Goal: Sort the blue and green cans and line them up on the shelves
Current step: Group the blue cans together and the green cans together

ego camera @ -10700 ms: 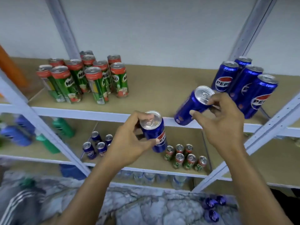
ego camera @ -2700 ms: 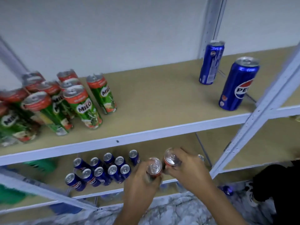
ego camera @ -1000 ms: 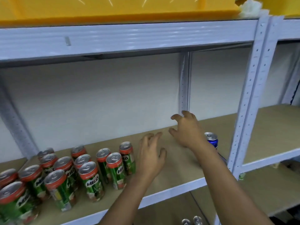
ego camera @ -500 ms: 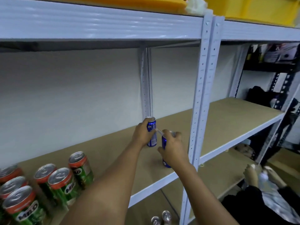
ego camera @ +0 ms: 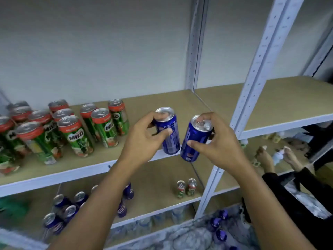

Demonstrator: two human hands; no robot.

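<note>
Two blue Pepsi cans up in front of the upper shelf, one per hand. Left blue can gripped near its top by the left hand, thumb curled across the label, fingers wrapped over the rim. Right blue can tilted with its top leaning rightward, pinched by the right hand with fingertips on the lid and thumb against the side. Bottoms of both cans close together at the shelf's white front edge (touching the board or just above it, cannot tell).

To the left on the same shelf, a cluster of green Milo cans, upright. On the lower shelf, a group of blue cans at left, partly hidden behind the left forearm, and two small green cans side by side at right. Further blue cans down on the marbled floor. White perforated upright just right of the hands. At far right, another person's hands busy with something small.
</note>
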